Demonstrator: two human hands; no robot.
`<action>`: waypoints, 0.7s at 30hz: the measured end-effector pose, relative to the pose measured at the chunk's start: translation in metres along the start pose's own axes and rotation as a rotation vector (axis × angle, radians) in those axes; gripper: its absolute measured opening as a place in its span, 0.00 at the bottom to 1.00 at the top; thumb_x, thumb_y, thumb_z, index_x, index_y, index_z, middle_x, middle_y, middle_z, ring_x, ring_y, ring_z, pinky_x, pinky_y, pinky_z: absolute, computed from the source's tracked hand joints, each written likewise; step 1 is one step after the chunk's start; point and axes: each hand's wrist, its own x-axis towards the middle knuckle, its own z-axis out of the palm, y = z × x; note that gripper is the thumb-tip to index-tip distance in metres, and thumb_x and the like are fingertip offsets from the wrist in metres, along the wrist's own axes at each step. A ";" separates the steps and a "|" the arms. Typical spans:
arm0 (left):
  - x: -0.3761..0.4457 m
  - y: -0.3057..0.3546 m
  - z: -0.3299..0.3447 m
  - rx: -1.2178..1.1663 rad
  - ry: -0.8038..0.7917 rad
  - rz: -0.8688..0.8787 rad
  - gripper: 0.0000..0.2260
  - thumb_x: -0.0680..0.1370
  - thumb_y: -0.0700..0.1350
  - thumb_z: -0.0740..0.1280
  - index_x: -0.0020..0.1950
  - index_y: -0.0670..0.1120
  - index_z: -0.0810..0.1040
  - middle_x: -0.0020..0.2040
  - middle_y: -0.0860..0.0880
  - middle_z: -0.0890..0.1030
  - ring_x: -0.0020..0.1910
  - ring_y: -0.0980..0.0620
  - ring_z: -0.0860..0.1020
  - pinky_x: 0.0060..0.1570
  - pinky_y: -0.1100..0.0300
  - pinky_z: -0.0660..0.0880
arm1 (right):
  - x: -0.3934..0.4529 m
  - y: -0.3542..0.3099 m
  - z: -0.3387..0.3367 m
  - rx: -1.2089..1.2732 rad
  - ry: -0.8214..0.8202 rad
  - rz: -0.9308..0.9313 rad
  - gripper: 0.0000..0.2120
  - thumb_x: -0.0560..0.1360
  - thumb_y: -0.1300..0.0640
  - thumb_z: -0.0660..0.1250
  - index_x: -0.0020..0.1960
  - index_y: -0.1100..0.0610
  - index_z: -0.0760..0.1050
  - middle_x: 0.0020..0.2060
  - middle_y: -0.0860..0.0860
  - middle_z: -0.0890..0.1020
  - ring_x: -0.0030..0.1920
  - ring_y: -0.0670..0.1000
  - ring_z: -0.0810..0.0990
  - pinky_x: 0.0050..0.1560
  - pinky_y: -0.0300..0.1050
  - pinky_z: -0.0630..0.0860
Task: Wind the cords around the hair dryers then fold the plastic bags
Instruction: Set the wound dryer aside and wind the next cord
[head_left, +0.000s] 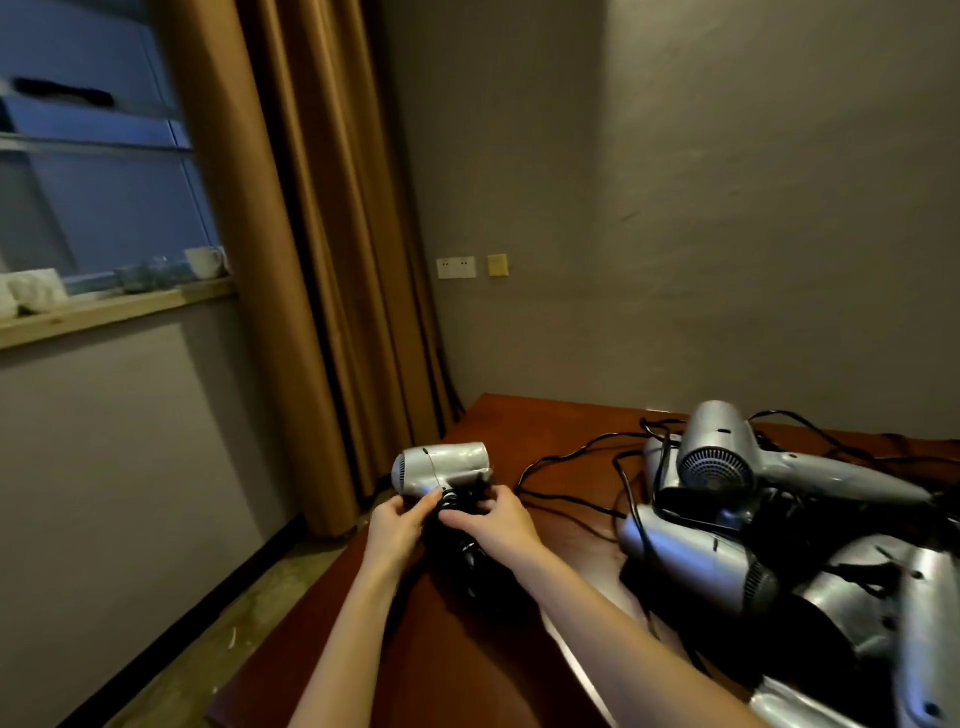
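Note:
I hold a silver hair dryer (441, 466) above the left part of the dark wooden table (478, 649). Its black cord (457, 506) is coiled around the handle. My left hand (397, 525) grips the dryer's handle from the left, and my right hand (501, 519) pinches the coiled cord from the right. A dark bundle hangs below my hands; I cannot tell what it is. To the right lies a pile of several silver hair dryers (717, 457) with loose black cords (571, 457) tangled across the table. I see no plastic bag clearly.
A brown curtain (311, 260) hangs at the left behind the table. A window sill (114, 306) with a white cup (205, 261) and glasses is at far left. Wall sockets (456, 267) sit on the grey wall. The floor shows left of the table's edge.

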 end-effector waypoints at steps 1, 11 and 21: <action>-0.001 0.002 -0.001 0.053 0.028 0.040 0.19 0.75 0.44 0.74 0.63 0.38 0.76 0.55 0.45 0.81 0.51 0.49 0.80 0.49 0.59 0.75 | 0.001 0.001 -0.002 -0.013 -0.021 0.032 0.35 0.67 0.44 0.76 0.67 0.57 0.68 0.62 0.52 0.77 0.62 0.51 0.76 0.59 0.42 0.73; -0.029 0.021 0.018 0.634 0.108 0.425 0.14 0.75 0.40 0.71 0.61 0.45 0.82 0.60 0.44 0.81 0.61 0.45 0.77 0.62 0.51 0.73 | -0.029 -0.015 -0.064 -0.355 -0.018 -0.081 0.30 0.75 0.45 0.66 0.71 0.59 0.64 0.67 0.56 0.68 0.67 0.56 0.69 0.65 0.50 0.70; -0.094 0.064 0.160 0.509 -0.221 0.571 0.10 0.77 0.41 0.70 0.58 0.44 0.81 0.50 0.49 0.81 0.51 0.55 0.76 0.46 0.67 0.66 | -0.096 -0.035 -0.260 -0.513 0.402 -0.306 0.07 0.74 0.60 0.66 0.53 0.56 0.76 0.44 0.50 0.80 0.50 0.52 0.79 0.51 0.43 0.72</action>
